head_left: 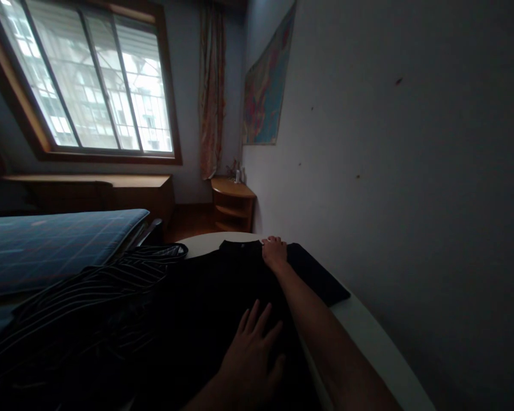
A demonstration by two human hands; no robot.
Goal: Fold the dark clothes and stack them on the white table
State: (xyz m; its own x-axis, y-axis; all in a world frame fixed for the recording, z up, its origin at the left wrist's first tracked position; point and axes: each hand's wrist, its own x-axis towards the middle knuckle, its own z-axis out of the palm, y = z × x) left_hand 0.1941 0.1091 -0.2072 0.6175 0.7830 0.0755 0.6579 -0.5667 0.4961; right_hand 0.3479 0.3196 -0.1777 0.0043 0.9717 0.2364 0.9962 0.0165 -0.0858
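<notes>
A black T-shirt (214, 285) lies spread on a pale round table (201, 236), its collar at the far side. My left hand (252, 342) rests on the body of the shirt, fingers spread and holding nothing. Farther away, my right hand (274, 252) is at the shirt's shoulder beside the collar, its fingers bent over the cloth. To the right of that hand, a dark piece of cloth (317, 274), seemingly the sleeve, stretches toward the table edge. A black garment with white stripes (124, 274) is heaped along the shirt's left side.
A bed with a blue plaid mattress (68, 237) is at the left. Beyond stand a wooden desk (141, 181) under the window (98, 85) and a corner shelf (233, 187) with small items. A bare wall (389, 171) carrying a map (268, 85) runs close along the right.
</notes>
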